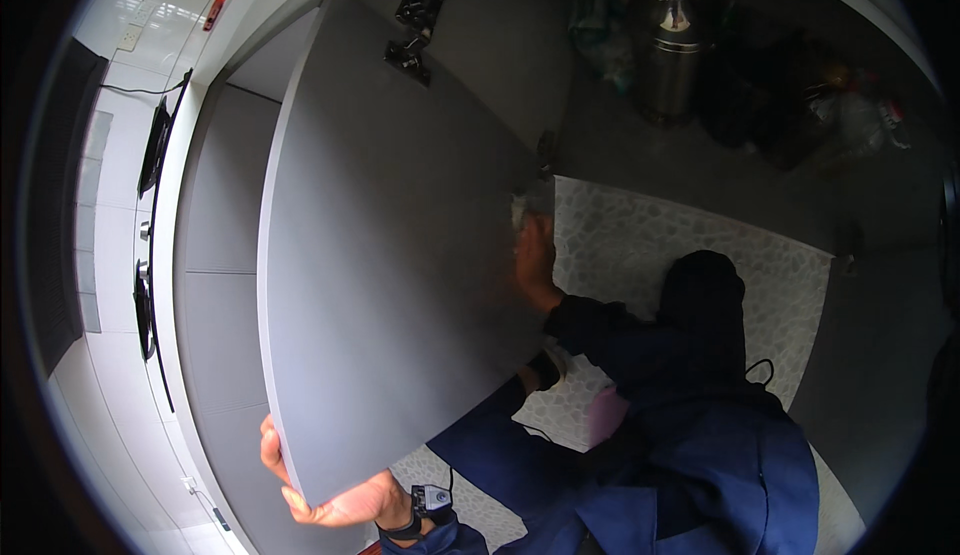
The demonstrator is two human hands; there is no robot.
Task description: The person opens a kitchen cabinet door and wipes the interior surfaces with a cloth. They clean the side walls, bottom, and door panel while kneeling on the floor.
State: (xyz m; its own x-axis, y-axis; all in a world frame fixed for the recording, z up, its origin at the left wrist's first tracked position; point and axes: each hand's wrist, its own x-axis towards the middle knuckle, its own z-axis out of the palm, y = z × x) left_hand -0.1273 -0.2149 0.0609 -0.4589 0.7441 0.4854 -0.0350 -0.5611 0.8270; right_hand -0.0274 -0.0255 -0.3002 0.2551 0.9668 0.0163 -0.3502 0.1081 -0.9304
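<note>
A grey cabinet door (375, 270) stands swung out on black metal hinges (415, 34). My left hand (341, 499) grips its outer top corner, with fingers wrapped over the edge and a strapped device (431, 499) on the wrist. Low on the door's inner face, in shadow, my right hand (534, 259) lies against the panel near the lower hinge (546, 154). At its fingertips shows a small pale cloth (518, 210), dim and blurred. Part of the right hand's grip is hidden.
Inside the dark cabinet stand a metal vacuum flask (670, 52), a greenish bag (606, 45) and crumpled plastic bags (855, 112). A second door (862, 382) hangs at right. The hob (155, 150) sits on the white counter. A pink object (606, 414) rests on the pebble-patterned floor (622, 232).
</note>
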